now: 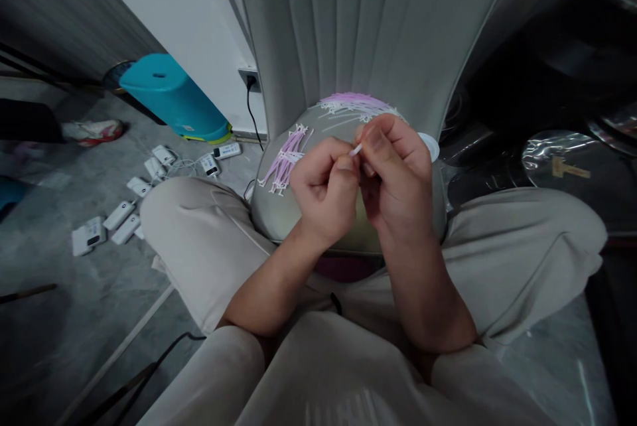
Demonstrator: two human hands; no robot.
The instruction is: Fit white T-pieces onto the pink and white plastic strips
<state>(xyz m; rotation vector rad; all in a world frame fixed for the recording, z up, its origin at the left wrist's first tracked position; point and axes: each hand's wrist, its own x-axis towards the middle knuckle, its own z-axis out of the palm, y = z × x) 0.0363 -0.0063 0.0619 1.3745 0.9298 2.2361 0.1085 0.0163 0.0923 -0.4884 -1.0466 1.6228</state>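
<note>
My left hand [326, 190] and my right hand [398, 170] meet above the seat of a grey chair [343, 220]. Both are closed in a pinch on a short white stick-like piece [355, 150], whose ends are hidden by the fingers. To the left of my left hand lies a pile of thin pink-and-white strips [286, 164] with small forked white ends. Behind my hands, a second pile of pink and white strips [355, 104] spreads along the back of the seat. A white round object [430, 146] shows partly beyond my right hand.
Several white power banks [119, 215] with cables lie on the floor at left. A blue bin-like container [172, 97] stands near the wall, where a black plug [251, 81] sits in a socket. Shiny wrapped items [572, 160] are at right.
</note>
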